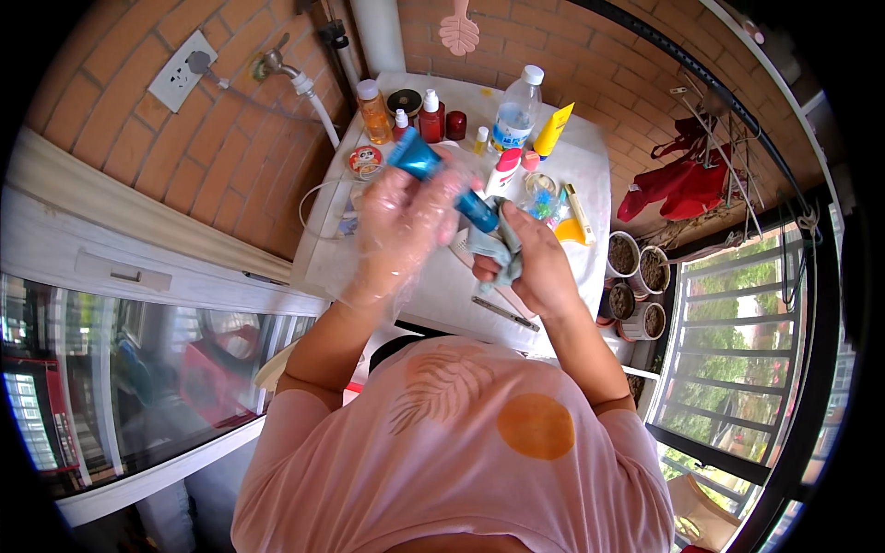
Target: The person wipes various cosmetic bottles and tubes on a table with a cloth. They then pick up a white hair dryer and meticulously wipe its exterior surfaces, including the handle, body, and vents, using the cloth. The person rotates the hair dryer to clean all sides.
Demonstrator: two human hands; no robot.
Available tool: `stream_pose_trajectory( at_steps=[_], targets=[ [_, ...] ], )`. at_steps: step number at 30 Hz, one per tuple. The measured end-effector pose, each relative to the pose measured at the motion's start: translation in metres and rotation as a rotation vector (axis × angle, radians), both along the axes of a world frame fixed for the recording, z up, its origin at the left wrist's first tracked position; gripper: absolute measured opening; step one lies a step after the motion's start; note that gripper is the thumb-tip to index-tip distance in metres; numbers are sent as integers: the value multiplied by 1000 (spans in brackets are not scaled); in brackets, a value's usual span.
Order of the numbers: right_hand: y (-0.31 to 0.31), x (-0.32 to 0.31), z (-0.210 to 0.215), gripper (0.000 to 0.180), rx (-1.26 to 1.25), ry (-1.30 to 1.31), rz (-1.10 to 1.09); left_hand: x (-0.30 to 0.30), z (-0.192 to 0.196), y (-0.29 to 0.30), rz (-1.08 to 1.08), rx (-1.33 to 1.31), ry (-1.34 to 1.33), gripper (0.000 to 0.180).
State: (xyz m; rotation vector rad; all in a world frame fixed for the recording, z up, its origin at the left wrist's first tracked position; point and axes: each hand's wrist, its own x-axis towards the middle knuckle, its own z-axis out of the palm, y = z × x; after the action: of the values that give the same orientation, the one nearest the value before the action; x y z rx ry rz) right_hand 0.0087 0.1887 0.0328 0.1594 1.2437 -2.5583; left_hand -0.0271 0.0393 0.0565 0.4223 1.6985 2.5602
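Observation:
My left hand (403, 226), in a clear plastic glove, grips a blue tube (433, 175) that slants from upper left to lower right above the white table (442, 281). My bare right hand (535, 267) holds a grey-green cloth (493, 249) bunched against the tube's lower end. Both hands are raised over the table's near half.
At the back of the table stand an orange bottle (373, 111), a red pump bottle (430, 118), a clear water bottle (516, 111), a yellow tube (553, 129) and small jars. A metal tool (505, 313) lies near the front edge. Plant pots (636, 276) sit at right, a brick wall with a tap (277, 66) at left.

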Motion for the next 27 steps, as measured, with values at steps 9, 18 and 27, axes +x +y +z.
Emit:
stream_pose_trajectory(
  at_steps=[9, 18, 27],
  targets=[
    [37, -5, -10, 37, 655, 372, -249, 5, 12, -8, -198, -172, 107, 18],
    [43, -12, 32, 23, 981, 700, -461, 7, 3, -2, -174, -154, -142, 16],
    [37, 30, 12, 29, 1076, 733, -210, -8, -20, 13, 47, 21, -233, 18]
  ],
)
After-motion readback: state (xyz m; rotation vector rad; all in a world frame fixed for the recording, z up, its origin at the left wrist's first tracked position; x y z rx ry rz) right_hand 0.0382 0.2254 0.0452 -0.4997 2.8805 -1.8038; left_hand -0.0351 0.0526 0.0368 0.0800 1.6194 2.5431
